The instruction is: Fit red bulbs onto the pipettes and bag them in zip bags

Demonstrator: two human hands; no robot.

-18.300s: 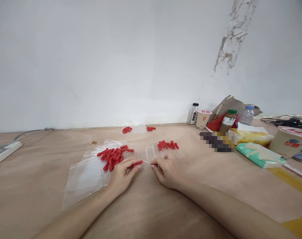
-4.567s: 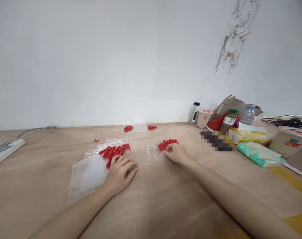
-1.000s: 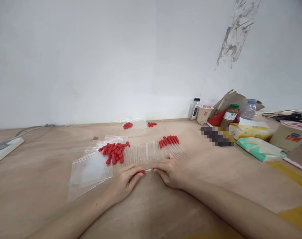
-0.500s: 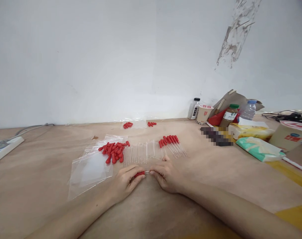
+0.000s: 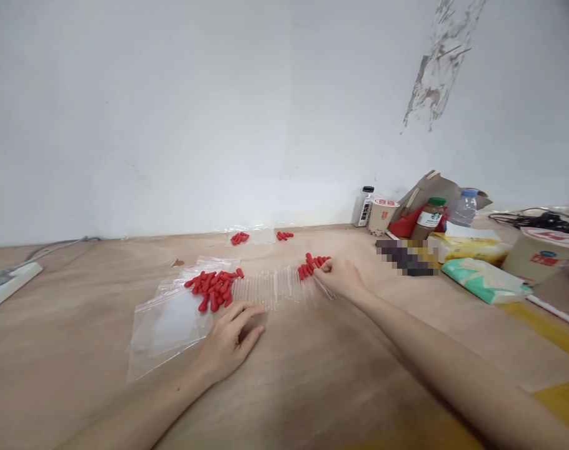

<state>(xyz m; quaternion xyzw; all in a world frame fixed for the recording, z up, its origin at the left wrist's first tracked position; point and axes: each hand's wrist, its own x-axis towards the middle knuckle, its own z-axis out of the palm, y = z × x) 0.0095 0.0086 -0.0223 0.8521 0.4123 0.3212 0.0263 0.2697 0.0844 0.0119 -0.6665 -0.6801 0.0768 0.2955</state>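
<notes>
My left hand (image 5: 232, 337) rests on the paper-covered table with its fingers apart and nothing visible between them. Just beyond it lies a heap of red rubber bulbs (image 5: 212, 287). A row of thin clear tubes (image 5: 261, 290) stretches to the right of the heap. At the right end of that row, my right hand (image 5: 343, 277) pinches a dropper with a clear tube (image 5: 326, 290). It is beside several droppers with red bulbs (image 5: 304, 271), and the fingers partly hide them.
Clear zip bags (image 5: 169, 331) lie under and left of the bulb heap. Small red bulb groups (image 5: 240, 238) sit near the wall. At right stand a paper cup (image 5: 382, 217), bottles (image 5: 429, 219), a tissue pack (image 5: 484, 280) and a large tub (image 5: 544, 256). A power strip (image 5: 12, 284) lies far left.
My right hand has moved away from the left, up and right, taking the dropper to the red-bulbed droppers. My left hand has let go of the red bulb and opened.
</notes>
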